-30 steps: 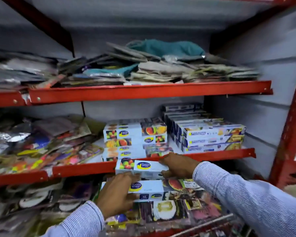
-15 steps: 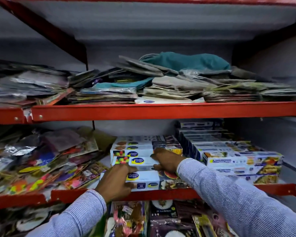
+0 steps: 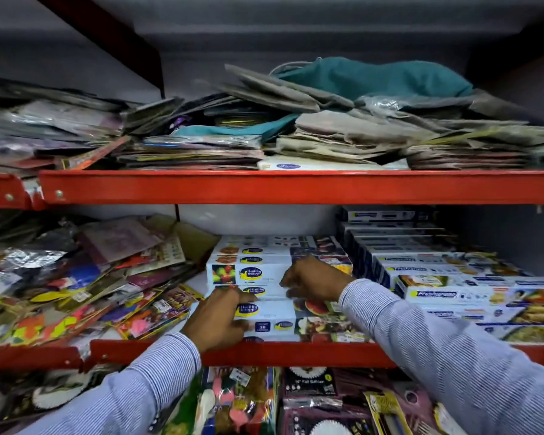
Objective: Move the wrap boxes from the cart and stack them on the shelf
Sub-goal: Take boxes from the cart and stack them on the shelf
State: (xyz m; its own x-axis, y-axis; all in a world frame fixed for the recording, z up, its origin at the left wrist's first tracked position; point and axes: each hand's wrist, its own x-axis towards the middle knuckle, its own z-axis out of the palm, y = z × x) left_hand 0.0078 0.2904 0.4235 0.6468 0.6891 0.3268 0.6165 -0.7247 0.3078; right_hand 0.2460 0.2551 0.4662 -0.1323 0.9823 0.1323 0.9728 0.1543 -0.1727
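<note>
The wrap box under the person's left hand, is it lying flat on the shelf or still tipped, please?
Flat, it appears: the wrap box lies level at the shelf's red front edge, left hand on its end.

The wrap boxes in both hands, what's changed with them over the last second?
Both hands, left and right, lifted the wrap boxes from below the shelf edge up onto it, against the existing stack. Both hands still hold them. The Freshwrapp boxes stayed put.

Open gap above the wrap boxes (image 3: 264, 274); packets (image 3: 85, 287) left, Freshwrapp boxes (image 3: 446, 287) right.
</note>
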